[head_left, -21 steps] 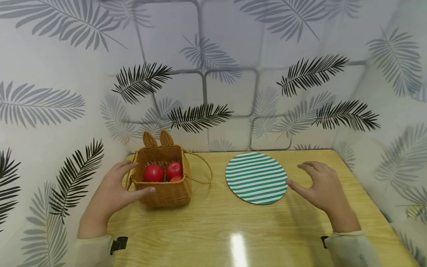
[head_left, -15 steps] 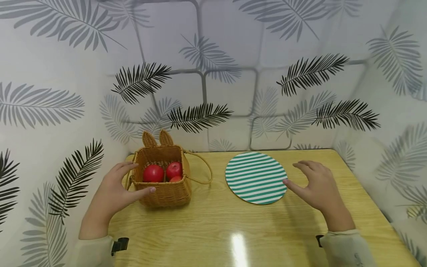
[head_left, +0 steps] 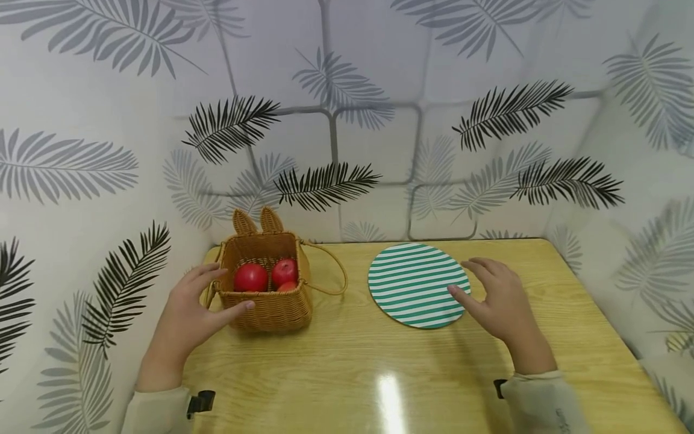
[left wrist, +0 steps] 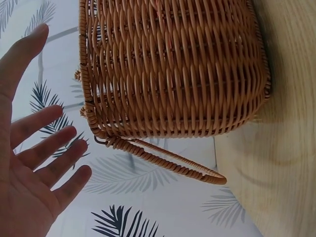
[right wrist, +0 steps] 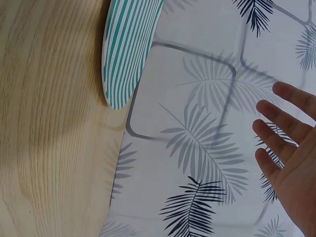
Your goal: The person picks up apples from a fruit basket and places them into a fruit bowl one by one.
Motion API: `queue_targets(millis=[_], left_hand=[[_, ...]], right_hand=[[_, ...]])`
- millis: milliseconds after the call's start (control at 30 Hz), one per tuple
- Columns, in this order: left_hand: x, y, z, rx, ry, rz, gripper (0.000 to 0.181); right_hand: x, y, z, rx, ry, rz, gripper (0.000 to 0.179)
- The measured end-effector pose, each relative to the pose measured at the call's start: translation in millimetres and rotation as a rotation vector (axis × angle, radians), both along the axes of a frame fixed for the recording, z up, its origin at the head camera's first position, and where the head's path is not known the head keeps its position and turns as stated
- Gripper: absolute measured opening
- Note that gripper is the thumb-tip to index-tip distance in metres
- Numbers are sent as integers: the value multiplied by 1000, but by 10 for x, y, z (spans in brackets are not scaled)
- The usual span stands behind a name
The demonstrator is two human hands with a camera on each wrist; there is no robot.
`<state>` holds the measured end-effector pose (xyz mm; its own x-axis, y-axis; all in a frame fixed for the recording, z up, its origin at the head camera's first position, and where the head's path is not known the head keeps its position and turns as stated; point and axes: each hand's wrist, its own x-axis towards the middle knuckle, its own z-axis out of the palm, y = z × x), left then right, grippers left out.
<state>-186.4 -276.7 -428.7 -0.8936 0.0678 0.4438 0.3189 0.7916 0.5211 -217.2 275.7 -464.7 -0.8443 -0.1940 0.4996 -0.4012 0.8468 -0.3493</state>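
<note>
A leaf-printed wall [head_left: 368, 144] rises behind your wood-grain table [head_left: 336, 386], whose level top gives everything here a steady footing. Over on your left, the wicker basket [head_left: 271, 313] stands upright on its base, mouth upward, with a woven handle [left wrist: 173, 168] hanging outside the rim, which seems to leave the opening unobstructed. Well apart to the right, a round striped mat [head_left: 414, 283] lies flat near the back edge, a position that probably keeps it clear of the basket. Your left hand [head_left: 190, 310] is spread wide beside the basket, holding nothing; the left wrist view shows its fingers clear of the wicker. Your right hand [head_left: 501, 304], also wide and empty, is at the mat's right side — whether its thumb touches the edge, you cannot tell. Smallest of all, red fruits [head_left: 251, 278] sit inside the basket — one partly hidden by the near rim — the walls likely stopping any roll.
</note>
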Motion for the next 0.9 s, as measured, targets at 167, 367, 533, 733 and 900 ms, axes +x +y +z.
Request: queue_targets(millis=[167,367,533,733,900], left_hand=[[-2,-4,-75,47,56,-11,73],[-2,30,-146,69,145,-24,69],[-3,37,-210,70,184,7,68],[-6,43,-313,76,211,33,68],[25,50,-356,78,201,61,72]], right_hand=[[-30,-155,-21,-46,11,36,50],[-97,-373,-33,-94,12,84,49],[-158,-530,-43,-109,-5,106,52],[-226,-696,-54,-109,-8,130,56],[-249,-861,-37,-105,-12,149,60]])
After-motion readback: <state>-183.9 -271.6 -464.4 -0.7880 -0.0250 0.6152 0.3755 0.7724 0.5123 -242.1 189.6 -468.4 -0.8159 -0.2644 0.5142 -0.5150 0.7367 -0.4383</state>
